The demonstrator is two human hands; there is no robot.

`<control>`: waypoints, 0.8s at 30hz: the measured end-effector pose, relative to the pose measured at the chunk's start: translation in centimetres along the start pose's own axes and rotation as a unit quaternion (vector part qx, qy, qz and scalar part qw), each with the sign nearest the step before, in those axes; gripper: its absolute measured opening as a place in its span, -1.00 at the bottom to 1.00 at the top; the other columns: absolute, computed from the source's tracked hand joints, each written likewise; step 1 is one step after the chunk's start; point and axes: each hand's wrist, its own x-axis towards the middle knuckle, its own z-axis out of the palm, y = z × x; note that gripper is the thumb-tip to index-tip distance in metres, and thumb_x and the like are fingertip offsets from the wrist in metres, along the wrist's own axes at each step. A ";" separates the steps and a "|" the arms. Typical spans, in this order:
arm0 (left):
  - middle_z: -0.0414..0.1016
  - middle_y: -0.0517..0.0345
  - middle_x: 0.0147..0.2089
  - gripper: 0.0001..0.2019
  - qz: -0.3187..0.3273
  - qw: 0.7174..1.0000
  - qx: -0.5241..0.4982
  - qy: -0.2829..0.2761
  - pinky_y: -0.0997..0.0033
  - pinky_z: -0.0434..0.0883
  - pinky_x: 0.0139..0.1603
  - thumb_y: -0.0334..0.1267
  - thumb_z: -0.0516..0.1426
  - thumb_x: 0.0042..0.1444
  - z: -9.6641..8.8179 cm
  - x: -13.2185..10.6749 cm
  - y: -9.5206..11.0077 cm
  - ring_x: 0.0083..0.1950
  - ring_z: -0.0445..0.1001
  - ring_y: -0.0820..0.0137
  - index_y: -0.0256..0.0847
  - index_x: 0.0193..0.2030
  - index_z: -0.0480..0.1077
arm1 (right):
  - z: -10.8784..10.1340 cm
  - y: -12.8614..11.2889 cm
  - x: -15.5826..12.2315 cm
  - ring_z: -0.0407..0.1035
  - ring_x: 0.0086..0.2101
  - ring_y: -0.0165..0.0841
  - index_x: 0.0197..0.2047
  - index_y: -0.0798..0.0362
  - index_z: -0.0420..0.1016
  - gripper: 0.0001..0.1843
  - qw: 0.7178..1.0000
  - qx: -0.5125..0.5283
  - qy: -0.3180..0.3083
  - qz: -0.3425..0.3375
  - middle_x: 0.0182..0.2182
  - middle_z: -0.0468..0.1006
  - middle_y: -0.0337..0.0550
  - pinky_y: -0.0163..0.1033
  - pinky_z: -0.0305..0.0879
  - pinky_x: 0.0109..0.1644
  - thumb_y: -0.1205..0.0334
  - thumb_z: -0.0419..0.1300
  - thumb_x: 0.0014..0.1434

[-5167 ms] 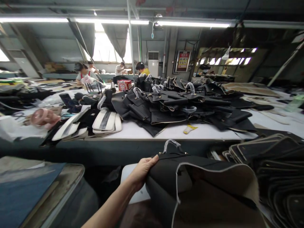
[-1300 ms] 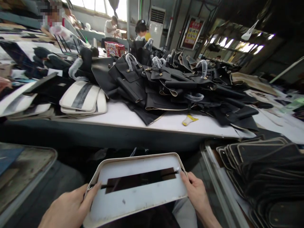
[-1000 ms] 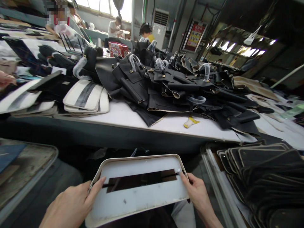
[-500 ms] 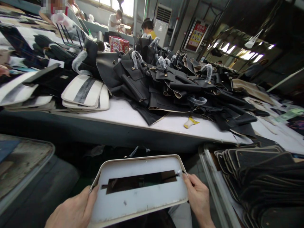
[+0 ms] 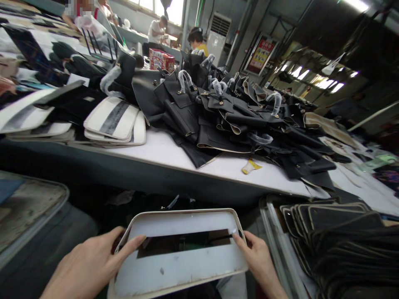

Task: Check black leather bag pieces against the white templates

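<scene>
Low in front of me is a white rounded panel [image 5: 187, 261] with a long slot through it and a raised cream rim [image 5: 183, 210]. My left hand [image 5: 99, 257] grips its left side, the thumb laid over the face by the slot's left end and the fingers behind the rim. On the other side my right hand [image 5: 257, 257] holds the right edge, its thumb inside the rim near the slot's right end. The panel tilts toward me. Dark material shows through the slot and under the near edge; what it is I cannot make out.
Ahead, a white table [image 5: 168, 147] bears a heap of black leather bag pieces [image 5: 218, 112] and striped cream panels [image 5: 112, 118]. Dark trimmed panels [image 5: 346, 241] are stacked at right. A worn-topped stand [image 5: 34, 211] is at left. People sit farther back.
My left thumb has shifted from the left rim inward over the panel's face to the slot. My right thumb has also moved slightly inward. The panel has dropped a little in view.
</scene>
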 end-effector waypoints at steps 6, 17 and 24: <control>0.47 0.01 0.01 -0.65 0.204 0.973 0.103 0.021 0.24 0.43 -0.15 -0.02 0.12 0.21 -3.3 5.7 7.9 -0.01 0.52 0.12 -0.11 0.04 0.50 | 0.6 0.2 0.2 0.20 -0.49 -0.36 -0.49 0.12 0.50 -0.35 0.999 0.009 0.031 -0.013 -0.59 0.36 -0.22 -0.32 0.03 -0.46 -0.35 0.06 0.17; 0.58 0.09 -0.17 -0.80 0.545 0.817 0.107 -0.155 0.40 0.43 -0.26 -0.14 0.16 0.18 5.0 12.3 26.8 -0.15 0.55 0.26 -0.10 -0.18 0.59 | 0.6 -1.0 -0.6 0.19 -0.53 -0.37 -0.52 0.06 0.46 -0.38 0.995 -0.029 0.084 -0.047 -0.62 0.32 -0.24 -0.30 0.01 -0.47 -0.32 0.06 0.22; 0.53 0.01 -0.09 -0.78 0.591 0.792 0.093 -0.123 0.37 0.41 -0.32 -0.35 0.06 0.22 4.9 12.1 25.4 -0.19 0.55 0.26 -0.24 -0.24 0.56 | 1.0 -1.7 -0.5 0.36 -0.45 -0.28 -0.46 0.03 0.44 -0.44 0.978 -0.109 0.117 -0.132 -0.50 0.47 -0.15 -0.23 0.09 -0.33 -0.21 -0.03 0.33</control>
